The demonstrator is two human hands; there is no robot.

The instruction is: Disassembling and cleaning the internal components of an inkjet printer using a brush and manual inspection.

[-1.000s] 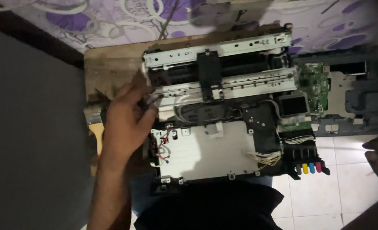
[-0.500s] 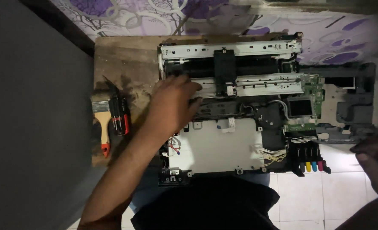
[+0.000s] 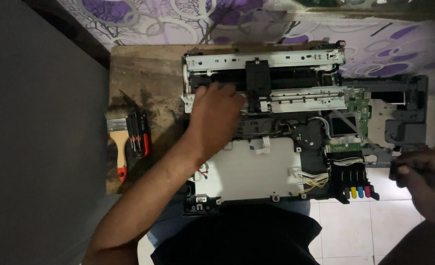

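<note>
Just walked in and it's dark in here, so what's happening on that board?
A person has an opened printer with its covers off on a wooden board. Their left hand reaches into the mechanism beside the black carriage. The right hand is closed near the ink tanks. A brush lies at left.

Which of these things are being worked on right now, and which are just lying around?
In use:
left hand on the opened printer
right hand, closed, beside the ink tanks

Lying about:
paintbrush
screwdrivers
dark cover part
</note>
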